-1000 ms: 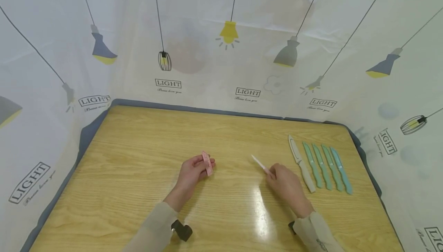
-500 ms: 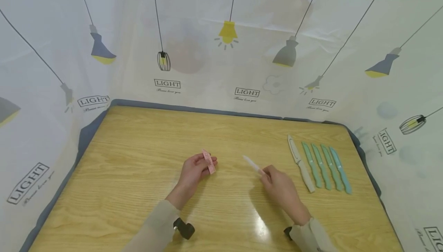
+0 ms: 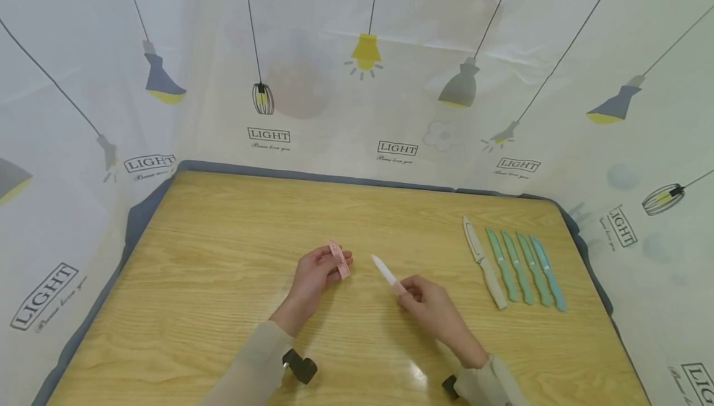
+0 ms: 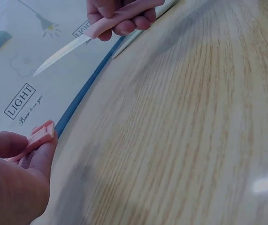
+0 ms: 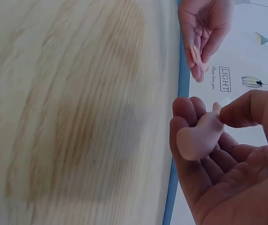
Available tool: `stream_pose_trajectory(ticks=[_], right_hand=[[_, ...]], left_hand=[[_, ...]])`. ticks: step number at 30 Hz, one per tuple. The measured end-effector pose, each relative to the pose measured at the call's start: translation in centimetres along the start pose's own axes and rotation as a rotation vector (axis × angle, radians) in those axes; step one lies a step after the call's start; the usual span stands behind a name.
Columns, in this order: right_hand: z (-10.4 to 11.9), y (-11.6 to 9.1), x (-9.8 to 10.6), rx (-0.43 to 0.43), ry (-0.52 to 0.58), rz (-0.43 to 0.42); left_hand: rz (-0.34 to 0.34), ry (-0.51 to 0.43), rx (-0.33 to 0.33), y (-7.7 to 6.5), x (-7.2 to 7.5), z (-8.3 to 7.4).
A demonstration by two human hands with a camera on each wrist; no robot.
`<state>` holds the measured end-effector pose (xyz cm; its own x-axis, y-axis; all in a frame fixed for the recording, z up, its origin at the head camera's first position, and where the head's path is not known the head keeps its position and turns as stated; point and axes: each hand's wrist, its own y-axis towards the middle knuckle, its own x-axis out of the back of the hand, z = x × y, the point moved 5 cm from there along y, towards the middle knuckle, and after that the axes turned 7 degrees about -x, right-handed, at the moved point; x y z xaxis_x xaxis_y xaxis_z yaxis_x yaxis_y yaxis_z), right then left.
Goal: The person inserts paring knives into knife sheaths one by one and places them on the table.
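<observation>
In the head view my left hand [image 3: 309,276] pinches a pink knife sheath [image 3: 339,259] between thumb and fingers, above the middle of the table. The sheath's hollow end [image 4: 44,133] shows in the left wrist view. To its right, my right hand [image 3: 437,314] grips a small knife [image 3: 386,273] by its pink handle [image 5: 197,140]. The bare, pale blade points up and left toward the sheath, with a gap between them. In the right wrist view the blade is hidden behind the handle and fingers.
On the right of the wooden table [image 3: 223,232] lie a cream knife [image 3: 485,263], several green knives [image 3: 517,269] and a blue knife [image 3: 549,273], side by side in sheaths. A printed curtain [image 3: 323,96] encloses the table's back and sides.
My right hand has moved left and slightly toward me, bringing the knife's blade closer to the sheath. My left hand has shifted slightly right with the sheath.
</observation>
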<state>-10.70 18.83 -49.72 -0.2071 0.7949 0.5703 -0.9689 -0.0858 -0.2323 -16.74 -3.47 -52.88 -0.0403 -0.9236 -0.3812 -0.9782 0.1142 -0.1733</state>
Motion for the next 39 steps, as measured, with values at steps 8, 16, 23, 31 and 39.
stream_pose_trajectory(ticks=[8,16,23,31,39], right_hand=[[0.9,0.0,-1.0,0.024,0.026,0.066],[1.2,-0.2,-2.1,0.009,0.087,0.163],[1.3,-0.1,-2.6,0.007,0.096,0.177],[1.3,-0.1,-2.9,0.013,0.103,0.201],[1.1,0.0,-3.1,0.039,0.049,0.185]], left_hand=[[-0.007,-0.036,-0.004,0.2,-0.4,0.0],[-0.004,-0.034,-0.012,0.1,-0.8,-0.2],[0.009,-0.039,-0.028,0.3,-1.1,-0.4],[0.004,-0.044,-0.036,0.5,-1.3,-0.4],[0.009,-0.043,-0.040,0.4,-1.4,-0.5]])
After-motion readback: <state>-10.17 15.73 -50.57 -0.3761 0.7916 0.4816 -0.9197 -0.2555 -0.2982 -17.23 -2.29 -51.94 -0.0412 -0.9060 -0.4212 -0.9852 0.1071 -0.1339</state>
